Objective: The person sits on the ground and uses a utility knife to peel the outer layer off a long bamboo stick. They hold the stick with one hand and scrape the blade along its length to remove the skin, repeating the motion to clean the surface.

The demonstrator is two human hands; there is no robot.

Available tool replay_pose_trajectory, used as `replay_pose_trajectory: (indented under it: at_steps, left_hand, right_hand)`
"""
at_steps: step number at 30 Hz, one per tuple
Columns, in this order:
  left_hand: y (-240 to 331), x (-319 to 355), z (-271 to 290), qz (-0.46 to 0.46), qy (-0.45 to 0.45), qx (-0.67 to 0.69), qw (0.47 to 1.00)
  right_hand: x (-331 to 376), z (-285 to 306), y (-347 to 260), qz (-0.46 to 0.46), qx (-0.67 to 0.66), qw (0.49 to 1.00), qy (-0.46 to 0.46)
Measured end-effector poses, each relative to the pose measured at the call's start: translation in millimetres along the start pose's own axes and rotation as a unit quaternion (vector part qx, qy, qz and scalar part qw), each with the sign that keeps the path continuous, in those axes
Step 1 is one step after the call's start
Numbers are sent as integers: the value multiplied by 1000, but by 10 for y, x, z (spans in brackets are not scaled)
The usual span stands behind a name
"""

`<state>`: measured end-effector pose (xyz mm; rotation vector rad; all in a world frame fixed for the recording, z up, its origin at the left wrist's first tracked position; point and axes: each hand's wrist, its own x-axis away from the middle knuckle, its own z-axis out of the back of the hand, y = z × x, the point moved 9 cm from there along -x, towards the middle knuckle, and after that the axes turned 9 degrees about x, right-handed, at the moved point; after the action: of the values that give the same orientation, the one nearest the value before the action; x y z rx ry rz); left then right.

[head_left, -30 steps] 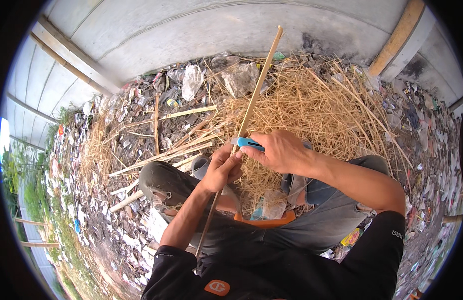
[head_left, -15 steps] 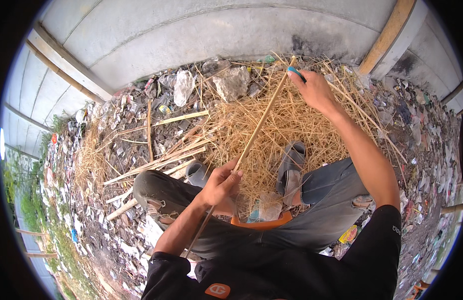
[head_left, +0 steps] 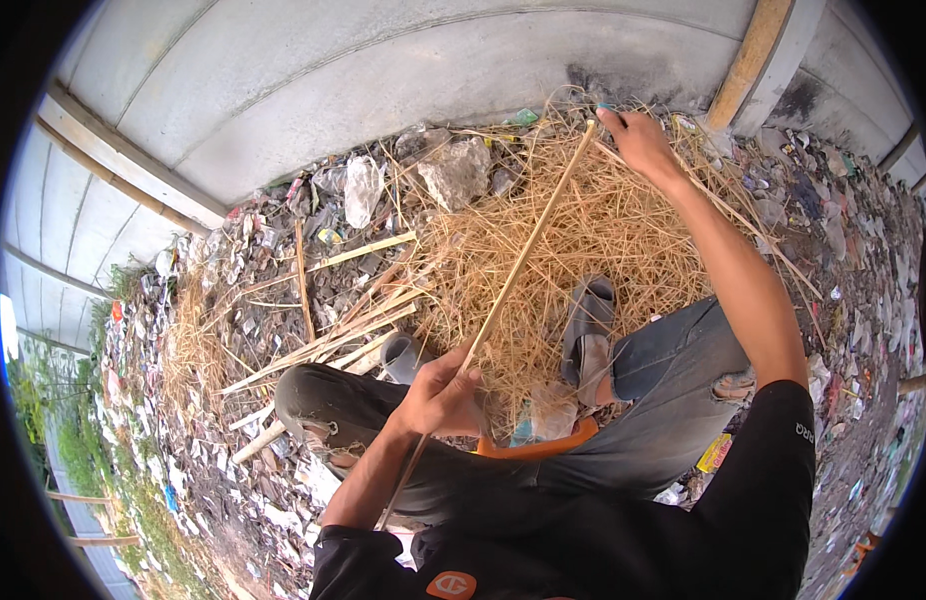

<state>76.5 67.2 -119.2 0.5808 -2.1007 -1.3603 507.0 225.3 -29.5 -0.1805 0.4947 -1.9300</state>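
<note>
My left hand (head_left: 440, 393) is closed around a long, thin bamboo strip (head_left: 528, 245) in front of my left knee. The strip slants from beside my left forearm up and away to the right, over the straw-coloured shavings. At its far end my right hand (head_left: 638, 143) is closed on a small teal and dark tool (head_left: 605, 108), mostly covered by the fingers; its blade or tip cannot be made out. A small gap shows between the right hand and the strip's far tip. Below lies a wide heap of bamboo shavings (head_left: 643, 250).
Several split bamboo pieces (head_left: 333, 335) lie left of the heap. A grey stone (head_left: 455, 172) and crumpled clear plastic (head_left: 364, 190) sit by the concrete wall (head_left: 433, 70). An orange seat edge (head_left: 543, 447) shows between my legs; litter covers the surrounding ground.
My right hand has moved slightly farther away and right, past the strip's far end. The left hand keeps its hold on the strip. The whole view has shifted a little.
</note>
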Motion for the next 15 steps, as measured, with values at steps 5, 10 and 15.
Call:
replay_pose_trajectory:
  at_steps: [5, 10, 15]
  left_hand:
    - [71, -9, -9, -11, -12, 14, 1000]
    - [116, -38, -103, 34, -37, 123, 991]
    - [145, -75, -158, 20, -67, 154, 986]
  right_hand:
    - [-46, 759, 1005, -79, -16, 984, 157]
    - [415, 545, -37, -18, -310, 949, 43]
    - [651, 313, -790, 87, -289, 953, 11]
